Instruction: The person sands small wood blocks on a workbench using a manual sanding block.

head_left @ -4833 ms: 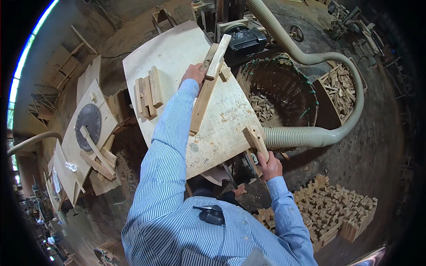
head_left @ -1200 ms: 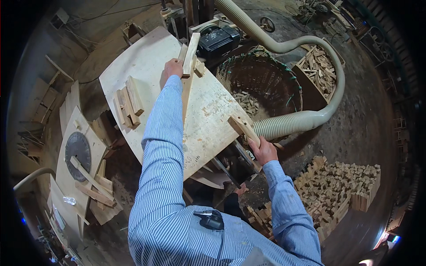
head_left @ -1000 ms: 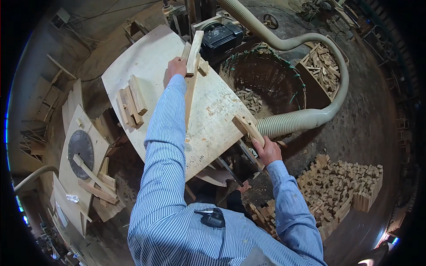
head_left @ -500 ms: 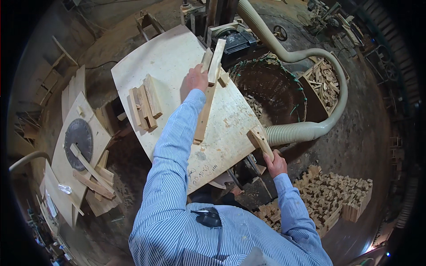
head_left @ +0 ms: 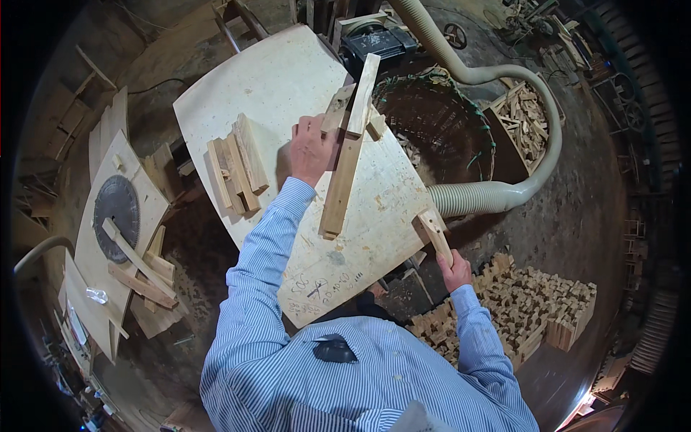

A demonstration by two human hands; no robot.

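My left hand (head_left: pixel 312 150) is over the pale tabletop (head_left: pixel 281 79), fingers bent but apart. Its fingertips are beside the left end of a short wood block (head_left: pixel 337 108); whether they touch it I cannot tell. That block lies against a longer upright-looking wood strip (head_left: pixel 365 93). A long wooden bar (head_left: pixel 341 189) runs from there toward me. At the table's right edge my right hand (head_left: pixel 453 271) is closed around the lower end of a wooden handle (head_left: pixel 435 234). Several cut wood pieces (head_left: pixel 236 164) lie together left of my left hand.
A ribbed hose (head_left: pixel 468 198) curves along the right, beside a large round basket (head_left: pixel 439 129). A motor (head_left: pixel 378 45) stands behind the table. Stacked wood blocks (head_left: pixel 533 302) are at lower right, offcuts in a crate (head_left: pixel 524 126) beyond. A circular saw blade (head_left: pixel 116 216) lies at left.
My left hand has drawn back from the short block, its fingers loosening. The wooden handle in my right hand has come a little toward me. The whole view has shifted slightly.
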